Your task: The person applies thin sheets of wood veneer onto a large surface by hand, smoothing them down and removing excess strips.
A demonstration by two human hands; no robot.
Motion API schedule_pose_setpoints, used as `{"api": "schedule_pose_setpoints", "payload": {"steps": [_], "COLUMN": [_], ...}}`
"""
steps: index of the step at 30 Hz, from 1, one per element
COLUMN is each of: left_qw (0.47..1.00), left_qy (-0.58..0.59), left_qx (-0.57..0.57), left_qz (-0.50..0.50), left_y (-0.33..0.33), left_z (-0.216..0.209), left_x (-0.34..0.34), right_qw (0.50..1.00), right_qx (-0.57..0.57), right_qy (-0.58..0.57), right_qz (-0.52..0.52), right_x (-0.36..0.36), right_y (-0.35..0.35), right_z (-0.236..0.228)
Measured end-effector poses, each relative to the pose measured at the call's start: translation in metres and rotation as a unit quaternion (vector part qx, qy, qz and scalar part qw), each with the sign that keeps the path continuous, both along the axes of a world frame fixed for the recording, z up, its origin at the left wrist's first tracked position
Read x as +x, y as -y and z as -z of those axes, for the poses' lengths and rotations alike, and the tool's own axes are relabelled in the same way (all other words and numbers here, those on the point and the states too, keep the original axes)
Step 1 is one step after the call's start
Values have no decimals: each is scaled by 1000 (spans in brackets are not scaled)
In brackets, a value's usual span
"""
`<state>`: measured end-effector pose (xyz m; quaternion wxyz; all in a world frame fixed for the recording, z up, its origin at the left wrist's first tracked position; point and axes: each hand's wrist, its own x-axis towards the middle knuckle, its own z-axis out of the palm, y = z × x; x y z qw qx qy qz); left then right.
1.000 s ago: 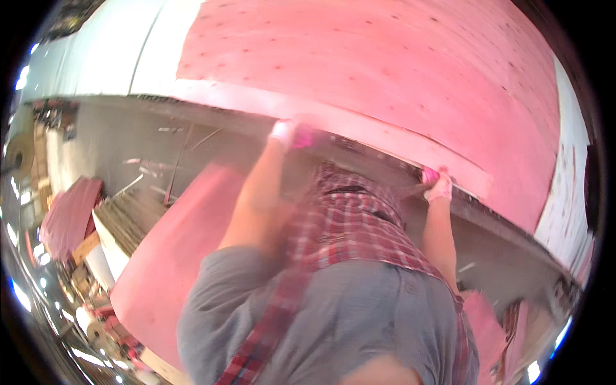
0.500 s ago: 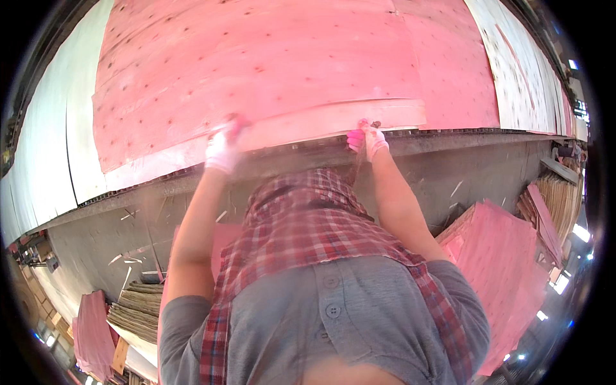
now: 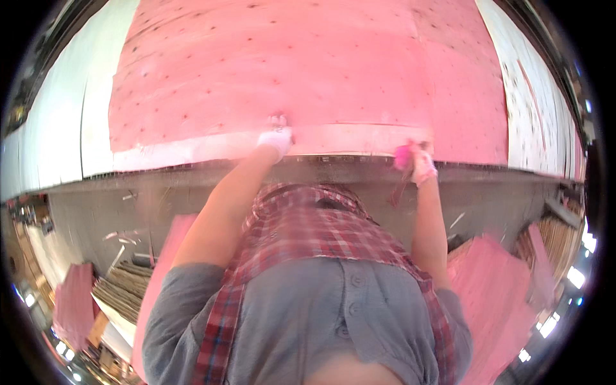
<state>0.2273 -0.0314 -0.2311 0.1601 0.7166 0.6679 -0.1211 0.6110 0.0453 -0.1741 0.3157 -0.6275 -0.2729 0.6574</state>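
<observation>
Pink-stained wood veneer sheets [image 3: 308, 70] with dark knots lie on the work surface. A narrow pale-pink veneer strip [image 3: 350, 136] runs along their front edge. My left hand [image 3: 276, 136], in a whitish glove, rests at the strip's inner side with its fingers laid on the veneer. Blur softens the fingertips. My right hand [image 3: 420, 163], in a pink-stained glove, is closed at the front edge near the strip's right end. A thin dark-pink shred [image 3: 399, 189] hangs below it; what sits inside the fist is hidden.
White veneer sheets flank the pink ones at left [image 3: 61, 122] and right [image 3: 532, 96]. Below the ledge, pink sheets [image 3: 491, 301] stand at the lower right. A veneer stack [image 3: 128, 289] is at the lower left. Wood scraps [image 3: 122, 237] litter the grey floor.
Both hands have shifted right in the picture, the left hand farther along the strip. The whole view has also turned a little, with the surface's front edge now lower at the right.
</observation>
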Motion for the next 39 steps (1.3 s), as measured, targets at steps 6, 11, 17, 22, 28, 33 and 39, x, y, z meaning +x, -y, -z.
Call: {"api": "schedule_pose_setpoints", "payload": {"steps": [6, 11, 17, 22, 28, 33, 39], "left_qw": [996, 642, 122, -2, -102, -304, -300], "left_qy": [0, 473, 702, 580, 262, 301, 176], "left_qx": [-73, 123, 368, 412, 450, 430, 422], "left_qz": [-60, -591, -597, -703, -848, -795, -837], "left_y": [-51, -42, 162, 322, 470, 477, 482], "left_z": [-32, -74, -56, -26, 1, 77, 122], "left_x": [20, -15, -5, 135, 356, 563, 760], "right_qw": [830, 965, 916, 793, 799, 521, 339], "right_qx": [530, 249, 248, 442, 244, -75, -234], "right_qy": [-166, -31, -62, 29, -43, -72, -36], "right_qz": [55, -72, -309, -418, -548, -847, -910], "right_x": [-89, -195, -248, -222, -221, -204, -38], "right_y": [-67, -49, -62, -205, 0, 184, 450], "right_z": [-50, 2, 26, 94, -32, 31, 51]}}
